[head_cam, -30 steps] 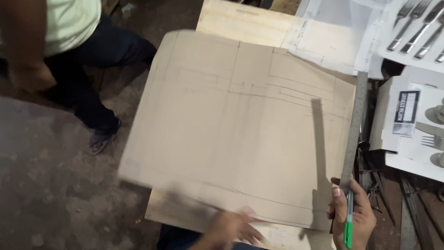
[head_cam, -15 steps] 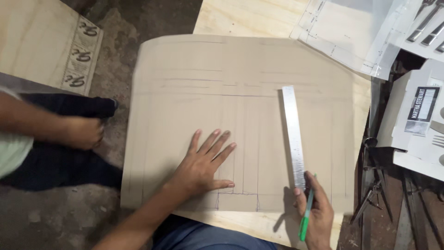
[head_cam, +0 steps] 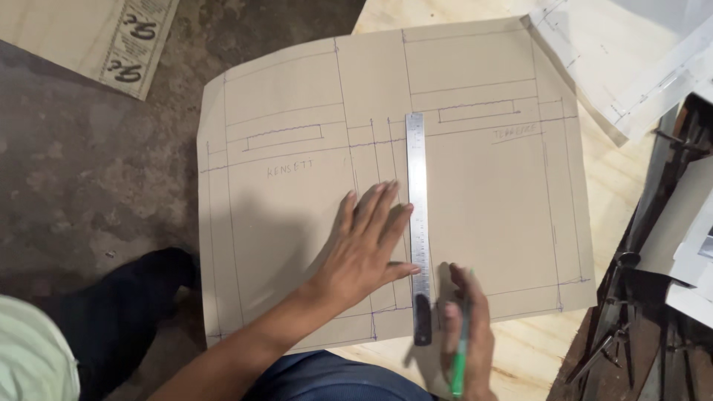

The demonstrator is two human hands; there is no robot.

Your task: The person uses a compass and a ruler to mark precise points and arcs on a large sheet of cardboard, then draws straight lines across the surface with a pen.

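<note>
While the left hand (head_cam: 368, 249) lies flat, fingers spread, grasping nothing, on a tan cardboard sheet (head_cam: 297, 223), a steel ruler (head_cam: 418, 215) stands nearly upright on the sheet just at the hand's 3 o'clock, touching the fingertips' side. The right hand (head_cam: 466, 334), at the ruler's 5 o'clock, is closed round a green pen (head_cam: 460, 364), its forefinger up by the ruler's dark lower end; whether the pen tip touches the sheet can't be told.

Sheet sits centre frame on a pale plywood worktop (head_cam: 609, 200), its left part overhanging the dark floor (head_cam: 96, 186). Judging by what's drawn, layout is well along: long lines run vert. and horiz. across the sheet, two narrow boxes sit near the top at 11 and 1 o'clock, handwritten labels under each, corner marks low down at 7 and 5 o'clock. Ruler edge lines up w/ the centre verticals, so the work seems to be at marking or checking the middle strip. No cuts or folds show; sheet edges look whole, so cutting appears still to do.

At 1–2 o'clock white drawing papers (head_cam: 631, 67) lie on the worktop; dark metal tools (head_cam: 631, 297) crowd the 3–4 o'clock edge. Another person's dark trouser leg (head_cam: 134, 297) and pale shirt (head_cam: 30, 356) show at 8 o'clock; a printed board (head_cam: 111, 37) lies at 10–11 o'clock.
</note>
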